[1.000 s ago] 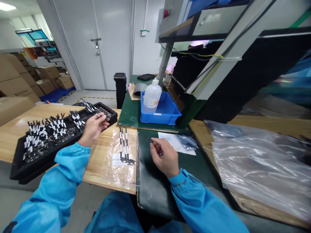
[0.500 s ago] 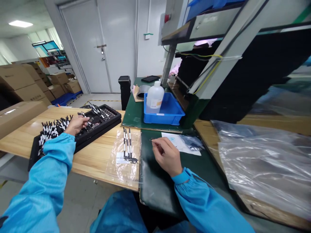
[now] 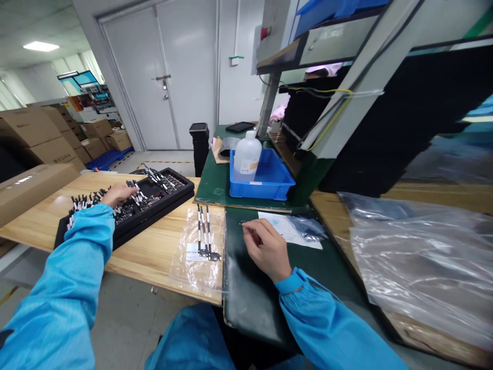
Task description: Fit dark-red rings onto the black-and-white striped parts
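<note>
My left hand (image 3: 117,194) reaches over a black tray (image 3: 164,199) filled with small circuit boards on black-and-white strips. Its thumb and fingers are closed together at some upright strips (image 3: 140,194); whatever they grip is too small to make out. My right hand (image 3: 266,248) hovers above the dark green mat (image 3: 246,293), its thumb and forefinger pinched. A tiny speck shows at those fingertips, of a kind I cannot tell. Between the hands, several strip-mounted boards (image 3: 208,234) lie side by side on a clear plastic bag (image 3: 185,277) with a white label.
A blue bin (image 3: 262,191) holding a white plastic bottle (image 3: 247,156) stands behind my right hand. A paper sheet (image 3: 283,230) lies beside that hand. Clear plastic sheeting (image 3: 419,262) covers the right side. Cardboard boxes (image 3: 34,133) are stacked at far left.
My left hand has shifted slightly left along the tray, and upright strips now show right of its fingertips. My right hand keeps its pinch in about the same place. The view has tilted slightly.
</note>
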A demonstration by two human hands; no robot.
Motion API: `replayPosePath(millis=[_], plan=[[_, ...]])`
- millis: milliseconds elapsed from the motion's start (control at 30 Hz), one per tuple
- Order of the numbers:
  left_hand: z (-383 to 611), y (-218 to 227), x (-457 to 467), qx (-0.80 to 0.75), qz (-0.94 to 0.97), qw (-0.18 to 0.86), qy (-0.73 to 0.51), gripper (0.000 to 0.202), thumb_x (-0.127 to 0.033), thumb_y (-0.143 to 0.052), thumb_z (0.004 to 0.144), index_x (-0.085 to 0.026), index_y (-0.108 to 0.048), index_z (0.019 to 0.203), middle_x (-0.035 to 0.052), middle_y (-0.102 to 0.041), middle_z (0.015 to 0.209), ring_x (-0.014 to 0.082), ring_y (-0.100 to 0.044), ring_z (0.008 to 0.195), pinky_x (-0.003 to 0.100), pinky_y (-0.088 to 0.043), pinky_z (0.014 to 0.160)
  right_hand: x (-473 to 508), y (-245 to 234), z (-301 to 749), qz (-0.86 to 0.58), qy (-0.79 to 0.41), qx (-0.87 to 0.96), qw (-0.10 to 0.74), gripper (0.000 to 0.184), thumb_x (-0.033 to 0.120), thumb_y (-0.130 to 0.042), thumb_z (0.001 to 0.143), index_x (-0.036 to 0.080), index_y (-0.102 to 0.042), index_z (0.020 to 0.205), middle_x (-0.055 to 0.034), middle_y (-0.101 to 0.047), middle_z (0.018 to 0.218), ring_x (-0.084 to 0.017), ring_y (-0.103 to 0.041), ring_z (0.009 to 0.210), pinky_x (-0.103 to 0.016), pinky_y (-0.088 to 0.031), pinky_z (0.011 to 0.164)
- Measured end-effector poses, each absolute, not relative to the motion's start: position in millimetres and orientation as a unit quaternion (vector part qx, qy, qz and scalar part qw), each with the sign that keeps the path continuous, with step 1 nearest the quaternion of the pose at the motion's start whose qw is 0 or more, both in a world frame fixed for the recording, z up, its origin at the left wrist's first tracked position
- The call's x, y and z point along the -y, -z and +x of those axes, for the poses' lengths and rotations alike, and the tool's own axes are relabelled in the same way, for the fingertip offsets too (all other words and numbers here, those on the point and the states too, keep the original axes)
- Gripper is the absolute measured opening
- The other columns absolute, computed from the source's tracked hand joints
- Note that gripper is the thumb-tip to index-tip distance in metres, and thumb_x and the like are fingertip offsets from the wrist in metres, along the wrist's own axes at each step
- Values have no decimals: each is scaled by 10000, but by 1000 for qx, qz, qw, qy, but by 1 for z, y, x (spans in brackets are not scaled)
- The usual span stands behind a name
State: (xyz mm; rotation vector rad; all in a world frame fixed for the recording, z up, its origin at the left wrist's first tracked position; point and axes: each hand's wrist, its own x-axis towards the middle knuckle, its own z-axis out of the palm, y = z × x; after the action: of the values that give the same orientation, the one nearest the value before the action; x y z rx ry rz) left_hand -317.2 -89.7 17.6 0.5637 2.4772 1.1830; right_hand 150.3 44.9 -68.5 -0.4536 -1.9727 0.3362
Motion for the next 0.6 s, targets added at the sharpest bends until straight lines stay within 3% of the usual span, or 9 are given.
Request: replayPosePath(millis=[167, 367, 600], plan=[[-312, -14, 78, -884, 163, 196, -391, 250, -176, -826, 612, -161, -578, 582, -48, -345, 369, 104, -293, 366, 253, -119, 425, -46, 70, 151, -196, -149, 822, 514, 110, 137, -560, 931, 212, -635, 958, -51, -631, 881, -135, -548, 631, -285, -475, 596], [-312, -11, 83, -855, 170, 230, -432, 304, -210, -778, 712, -175, -490, 623, -35, -457, 477, 74, -329, 404, 202, -161, 412, -48, 72, 151, -199, -155, 822, 510, 106, 146, -562, 927, 212, -635, 966, -48, -630, 879, -132, -542, 621, -284, -474, 600], [-308, -10, 86, -841, 172, 203, -472, 316, -299, -789, 736, -170, -507, 674, -24, -511, 524, 72, -349, 412, 199, -198, 410, -48, 70, 150, -205, -161, 822, 506, 90, 157, -562, 931, 212, -632, 946, -46, -627, 867, -132, -540, 615, -289, -469, 598]])
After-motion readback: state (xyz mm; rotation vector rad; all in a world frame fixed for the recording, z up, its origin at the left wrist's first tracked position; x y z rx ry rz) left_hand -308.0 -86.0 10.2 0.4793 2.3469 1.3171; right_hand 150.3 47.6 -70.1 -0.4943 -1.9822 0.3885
